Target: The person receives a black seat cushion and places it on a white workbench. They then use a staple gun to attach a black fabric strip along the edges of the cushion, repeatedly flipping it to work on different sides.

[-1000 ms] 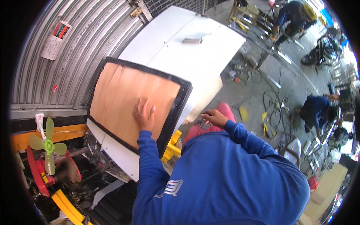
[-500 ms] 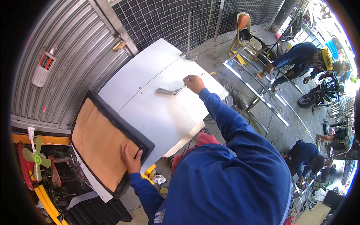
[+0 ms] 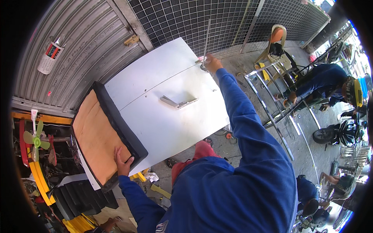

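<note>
My left hand [image 3: 123,161] rests on a plywood board [image 3: 91,136] with a black covering wrapped round its edges. Its fingers lie stretched over the wood, and the thumb reaches to the black edge covering [image 3: 120,128]. My right hand [image 3: 213,63] is stretched out to the far right edge of the white tabletop [image 3: 163,132], its fingers closed beside a thin upright metal rod [image 3: 207,37]. What those fingers hold, if anything, I cannot make out. Between my hands a folded grey strip [image 3: 171,101] lies on the white top.
A ribbed metal shutter [image 3: 89,42] and a wire mesh screen [image 3: 175,23] stand behind the table. A green-bladed fan [image 3: 37,141] is at the left, above stacked black pieces [image 3: 81,196]. On the right, a co-worker [image 3: 324,79] bends over a metal frame [image 3: 268,105]; a motorcycle [image 3: 342,132] stands beyond.
My right hand has moved from beside the grey strip to the table's far right edge. My left hand stays on the board. The whole view has shifted.
</note>
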`<state>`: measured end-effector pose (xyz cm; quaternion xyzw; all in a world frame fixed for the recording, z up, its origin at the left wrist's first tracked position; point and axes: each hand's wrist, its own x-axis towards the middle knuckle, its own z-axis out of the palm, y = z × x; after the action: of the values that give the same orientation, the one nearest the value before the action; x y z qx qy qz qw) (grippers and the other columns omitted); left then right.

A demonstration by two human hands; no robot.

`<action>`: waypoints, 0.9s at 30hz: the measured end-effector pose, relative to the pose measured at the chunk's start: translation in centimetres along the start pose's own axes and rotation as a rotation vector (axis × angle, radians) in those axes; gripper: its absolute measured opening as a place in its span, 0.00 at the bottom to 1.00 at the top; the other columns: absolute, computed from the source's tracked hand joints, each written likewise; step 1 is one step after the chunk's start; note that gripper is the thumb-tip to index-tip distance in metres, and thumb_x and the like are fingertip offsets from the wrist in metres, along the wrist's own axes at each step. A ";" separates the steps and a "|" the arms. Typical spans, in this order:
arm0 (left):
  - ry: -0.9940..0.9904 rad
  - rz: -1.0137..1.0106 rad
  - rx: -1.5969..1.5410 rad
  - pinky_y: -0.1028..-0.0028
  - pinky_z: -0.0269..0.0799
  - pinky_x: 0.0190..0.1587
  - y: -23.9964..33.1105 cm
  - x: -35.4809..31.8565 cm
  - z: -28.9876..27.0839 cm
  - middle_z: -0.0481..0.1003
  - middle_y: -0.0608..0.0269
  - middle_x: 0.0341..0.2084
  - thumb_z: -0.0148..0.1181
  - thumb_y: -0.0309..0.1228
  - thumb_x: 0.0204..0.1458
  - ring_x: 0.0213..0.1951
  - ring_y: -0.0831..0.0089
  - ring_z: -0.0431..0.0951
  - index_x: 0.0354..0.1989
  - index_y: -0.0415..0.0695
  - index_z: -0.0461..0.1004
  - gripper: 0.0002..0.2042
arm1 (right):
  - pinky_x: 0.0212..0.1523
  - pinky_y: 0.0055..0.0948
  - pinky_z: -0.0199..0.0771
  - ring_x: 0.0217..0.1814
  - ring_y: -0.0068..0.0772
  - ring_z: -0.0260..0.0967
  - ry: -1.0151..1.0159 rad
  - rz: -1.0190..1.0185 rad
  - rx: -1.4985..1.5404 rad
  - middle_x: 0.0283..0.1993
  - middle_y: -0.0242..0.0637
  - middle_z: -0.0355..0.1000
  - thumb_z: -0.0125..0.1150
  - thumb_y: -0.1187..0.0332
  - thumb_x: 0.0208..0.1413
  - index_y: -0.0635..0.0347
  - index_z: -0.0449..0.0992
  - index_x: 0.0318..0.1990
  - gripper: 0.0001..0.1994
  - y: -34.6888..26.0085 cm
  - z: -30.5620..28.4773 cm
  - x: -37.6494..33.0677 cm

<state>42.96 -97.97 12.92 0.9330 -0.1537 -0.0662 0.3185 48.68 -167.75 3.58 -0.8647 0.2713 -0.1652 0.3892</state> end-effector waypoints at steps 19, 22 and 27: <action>0.028 0.542 -0.488 0.56 0.63 0.64 35.0 19.8 14.4 0.71 0.49 0.59 0.69 0.36 0.53 0.62 0.62 0.71 0.72 0.46 0.55 0.39 | 0.50 0.43 0.76 0.47 0.52 0.78 -0.102 0.023 -0.054 0.45 0.49 0.79 0.74 0.58 0.46 0.55 0.78 0.47 0.21 5.0 3.1 -2.6; -0.066 0.532 -0.228 0.58 0.70 0.60 46.8 26.3 20.2 0.72 0.42 0.57 0.69 0.44 0.53 0.59 0.52 0.73 0.73 0.49 0.51 0.42 | 0.48 0.43 0.75 0.46 0.51 0.78 -0.044 0.019 -0.019 0.45 0.47 0.78 0.74 0.61 0.47 0.57 0.79 0.46 0.19 4.7 3.2 -3.6; -0.146 0.461 -0.095 0.65 0.78 0.43 51.0 31.7 22.6 0.83 0.56 0.31 0.57 0.37 0.62 0.37 0.61 0.84 0.43 0.40 0.76 0.12 | 0.46 0.44 0.75 0.46 0.50 0.77 -0.064 -0.040 -0.049 0.45 0.44 0.77 0.73 0.64 0.48 0.57 0.79 0.43 0.16 4.0 2.7 -3.2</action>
<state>55.41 -159.60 25.57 0.8502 -0.3816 -0.0661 0.3566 46.15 -166.47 -1.49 -0.8840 0.2452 -0.1386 0.3730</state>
